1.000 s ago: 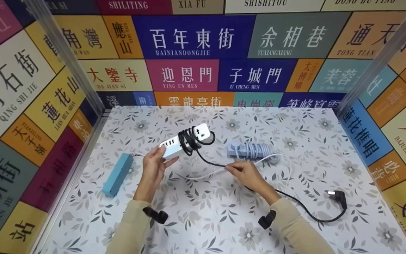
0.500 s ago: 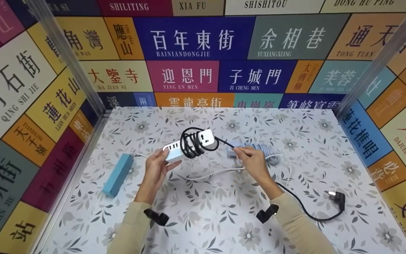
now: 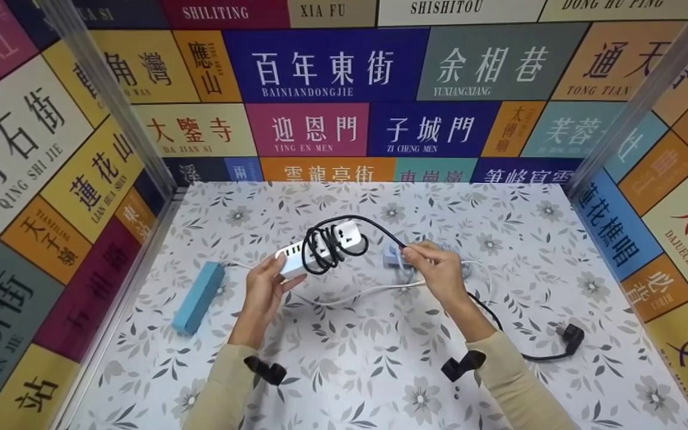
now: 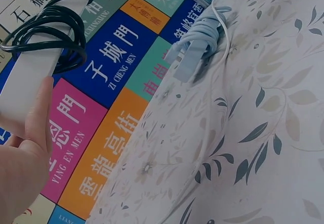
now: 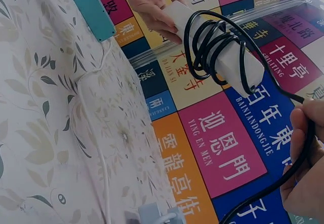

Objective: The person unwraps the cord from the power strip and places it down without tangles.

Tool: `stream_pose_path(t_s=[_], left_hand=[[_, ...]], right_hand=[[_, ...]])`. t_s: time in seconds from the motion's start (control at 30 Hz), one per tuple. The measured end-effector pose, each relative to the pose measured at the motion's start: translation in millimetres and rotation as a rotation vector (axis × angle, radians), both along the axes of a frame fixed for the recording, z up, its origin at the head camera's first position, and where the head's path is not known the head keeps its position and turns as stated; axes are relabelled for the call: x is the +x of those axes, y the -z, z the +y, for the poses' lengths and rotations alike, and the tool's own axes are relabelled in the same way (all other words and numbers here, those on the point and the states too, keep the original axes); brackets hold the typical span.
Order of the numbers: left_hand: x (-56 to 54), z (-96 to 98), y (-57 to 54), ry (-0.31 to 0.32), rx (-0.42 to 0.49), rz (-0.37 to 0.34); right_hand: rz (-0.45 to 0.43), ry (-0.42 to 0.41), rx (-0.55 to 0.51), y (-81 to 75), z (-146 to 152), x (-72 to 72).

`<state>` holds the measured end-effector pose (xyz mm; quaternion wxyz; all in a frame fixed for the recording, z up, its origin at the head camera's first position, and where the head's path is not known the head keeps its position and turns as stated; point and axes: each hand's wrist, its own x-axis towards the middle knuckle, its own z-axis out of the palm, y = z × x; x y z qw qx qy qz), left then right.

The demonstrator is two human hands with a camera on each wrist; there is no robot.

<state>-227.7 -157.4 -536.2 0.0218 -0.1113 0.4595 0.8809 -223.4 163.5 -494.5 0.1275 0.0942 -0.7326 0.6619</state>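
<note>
My left hand (image 3: 265,291) grips one end of a white power strip (image 3: 294,263), fingers and thumb on its two sides, and holds it above the table. Loose loops of black cord (image 3: 323,254) circle the strip's middle and far end. From the loops the cord arches over to my right hand (image 3: 439,270), which pinches it between thumb and fingertips. Past that hand the cord drops to the table and ends in a black plug (image 3: 572,339). In the right wrist view, the strip (image 5: 238,64) shows its plain side with several loops around it.
A teal power strip (image 3: 199,298) lies at the left, its white cord (image 3: 350,297) running across the table. Behind my right hand lies a light blue power strip (image 3: 393,254) wrapped in its own cord, partly hidden. Sign-covered walls (image 3: 314,128) enclose the flowered tabletop (image 3: 344,382).
My right hand has gone up and to the right, lifting the black cord from below the strip to an arch above it. The plug has slid slightly left. The left hand has shifted slightly right.
</note>
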Motion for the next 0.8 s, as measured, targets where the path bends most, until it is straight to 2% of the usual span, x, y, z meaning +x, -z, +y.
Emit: stream_pose_path(t_s=[0.17,0.53,0.67,0.8], left_hand=[[-1.1,-1.3,-3.1,-0.023,0.006,0.005],[-0.3,-9.2,-8.9,-0.071,0.036,0.010],[2.3,-13.3,-11.8,-0.073,0.013,0.033],[5.5,-17.8,-13.2,-0.081,0.009,0.036]], right_hand=[[0.081,-0.101,0.054,5.0,11.8,5.1],[0.253,-0.454,0.139,19.7,32.1,18.5],[0.260,-0.485,0.308,27.0,34.8,21.8],[0.222,-0.484,0.576,36.9,37.4,24.4]])
